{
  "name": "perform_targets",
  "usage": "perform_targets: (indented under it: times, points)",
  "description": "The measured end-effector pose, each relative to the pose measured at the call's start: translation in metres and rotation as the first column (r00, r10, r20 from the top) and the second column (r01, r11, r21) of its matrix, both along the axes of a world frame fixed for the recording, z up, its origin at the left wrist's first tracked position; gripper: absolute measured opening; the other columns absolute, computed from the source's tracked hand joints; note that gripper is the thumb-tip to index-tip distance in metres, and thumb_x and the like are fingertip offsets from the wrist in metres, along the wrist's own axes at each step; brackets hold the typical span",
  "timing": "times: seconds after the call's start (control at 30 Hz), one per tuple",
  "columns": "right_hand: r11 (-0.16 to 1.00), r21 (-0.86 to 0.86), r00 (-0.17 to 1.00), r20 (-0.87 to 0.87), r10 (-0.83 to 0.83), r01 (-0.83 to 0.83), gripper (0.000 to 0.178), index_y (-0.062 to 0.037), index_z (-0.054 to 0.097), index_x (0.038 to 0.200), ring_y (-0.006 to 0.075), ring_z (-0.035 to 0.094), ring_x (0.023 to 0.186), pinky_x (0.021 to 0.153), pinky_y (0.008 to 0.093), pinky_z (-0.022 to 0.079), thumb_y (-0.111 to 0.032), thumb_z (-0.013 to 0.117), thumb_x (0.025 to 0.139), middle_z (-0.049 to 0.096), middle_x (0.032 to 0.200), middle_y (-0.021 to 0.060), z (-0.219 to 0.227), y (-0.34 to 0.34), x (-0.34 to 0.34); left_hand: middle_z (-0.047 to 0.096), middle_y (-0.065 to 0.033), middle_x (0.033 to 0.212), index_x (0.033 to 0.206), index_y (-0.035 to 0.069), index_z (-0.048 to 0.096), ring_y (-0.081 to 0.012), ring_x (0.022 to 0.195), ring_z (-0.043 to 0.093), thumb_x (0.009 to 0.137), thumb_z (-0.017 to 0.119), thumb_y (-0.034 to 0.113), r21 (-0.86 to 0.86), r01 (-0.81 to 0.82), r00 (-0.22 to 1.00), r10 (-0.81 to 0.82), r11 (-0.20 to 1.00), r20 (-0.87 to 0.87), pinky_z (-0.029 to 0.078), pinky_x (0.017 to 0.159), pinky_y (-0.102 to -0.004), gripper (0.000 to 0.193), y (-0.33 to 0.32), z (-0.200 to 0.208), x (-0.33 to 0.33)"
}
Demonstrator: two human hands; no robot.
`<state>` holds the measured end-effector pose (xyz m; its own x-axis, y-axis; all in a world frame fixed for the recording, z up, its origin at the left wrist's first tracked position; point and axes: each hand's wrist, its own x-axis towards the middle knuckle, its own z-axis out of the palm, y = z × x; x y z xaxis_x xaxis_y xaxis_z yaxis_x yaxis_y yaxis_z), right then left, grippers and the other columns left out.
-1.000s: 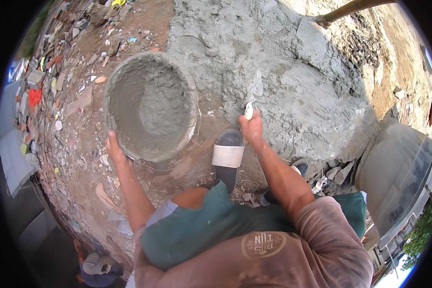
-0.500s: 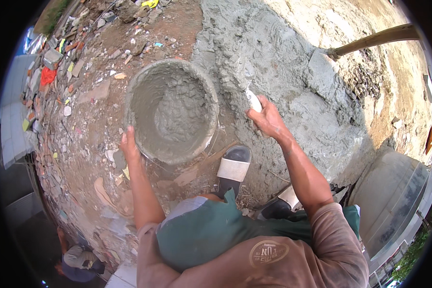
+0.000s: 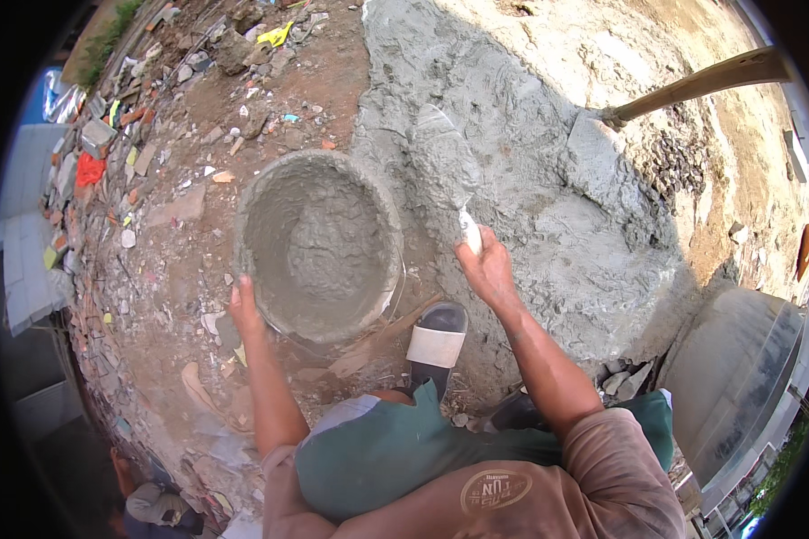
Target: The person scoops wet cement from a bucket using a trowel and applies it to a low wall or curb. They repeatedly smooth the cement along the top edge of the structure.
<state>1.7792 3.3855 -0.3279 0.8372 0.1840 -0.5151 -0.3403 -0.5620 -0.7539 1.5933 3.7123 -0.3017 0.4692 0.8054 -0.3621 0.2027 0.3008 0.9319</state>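
Along the left edge of the ground (image 3: 184,310) lay rubble (image 3: 99,136), unchanged. Your left hand (image 3: 244,304) kept its fingers up against the near left rim of the bucket (image 3: 270,216); whether they gripped it, I cannot tell. The bucket stood on the dirt just beside the left edge of the mortar bed (image 3: 593,269), with mix (image 3: 328,242) inside, as before. Right of it, your sandal (image 3: 437,347) pointed away from you. The trowel (image 3: 454,180) had changed most: half a second earlier its blade was mostly hidden; now its broad outline showed, coated grey, over the bed near its left edge. Your right hand (image 3: 487,268) stayed closed around the pale handle. Farther right, the pole (image 3: 701,87) slanted from the bed's right edge.
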Motion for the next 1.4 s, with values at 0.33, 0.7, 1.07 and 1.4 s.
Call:
perform_targets:
  times: [0.33,0.7,1.07,1.4]
  points:
    - [0.965,-0.259,0.998,0.060,-0.032,0.047,0.044,0.0054,0.056,0.098,0.0445,0.060,0.089,0.080,0.0481,0.047,-0.032,0.062,0.075,0.062,0.090,0.0301,-0.120,0.005,0.048,0.060,-0.0130,0.110,0.118,-0.003,0.051,-0.0219,0.096,0.059,0.090,0.058,0.038,0.052,0.027,0.994,-0.021,0.998,-0.106,0.048,0.084,-0.0344,0.049,0.002,-0.005,0.001]
    - [0.994,0.000,0.984,-0.145,0.104,-0.105,0.043,0.0042,0.056,0.100,0.0354,0.063,0.081,0.074,0.0422,0.049,-0.031,0.062,0.076,0.064,0.085,0.0242,-0.101,0.016,0.014,0.060,-0.0139,0.110,0.118,-0.004,0.051,-0.0227,0.095,0.060,0.090,0.059,0.037,0.032,0.021,0.996,-0.018,0.999,-0.083,0.048,0.084,-0.0354,0.050,0.005,-0.005,0.001]
    - [0.851,-0.044,0.749,0.452,0.485,-0.524,0.049,-0.0030,0.051,0.120,0.0329,0.063,0.076,0.066,0.0414,0.049,-0.029,0.062,0.081,0.062,0.086,0.0163,0.065,0.004,-0.006,0.062,-0.0084,0.103,0.115,0.000,0.054,-0.0160,0.092,0.058,0.089,0.061,0.034,0.024,0.072,0.996,-0.070,0.997,-0.053,0.046,0.082,-0.0315,0.043,0.011,-0.009,0.001]
    - [0.726,-0.179,0.512,0.598,0.616,-0.664,0.045,-0.0053,0.048,0.117,0.0331,0.064,0.083,0.069,0.0437,0.052,-0.028,0.061,0.081,0.061,0.100,0.0154,0.082,0.020,0.005,0.058,-0.0158,0.112,0.119,-0.004,0.051,-0.0259,0.097,0.059,0.091,0.055,0.034,0.029,0.120,0.991,-0.118,0.992,-0.070,0.048,0.083,-0.0375,0.048,0.001,0.007,0.005]
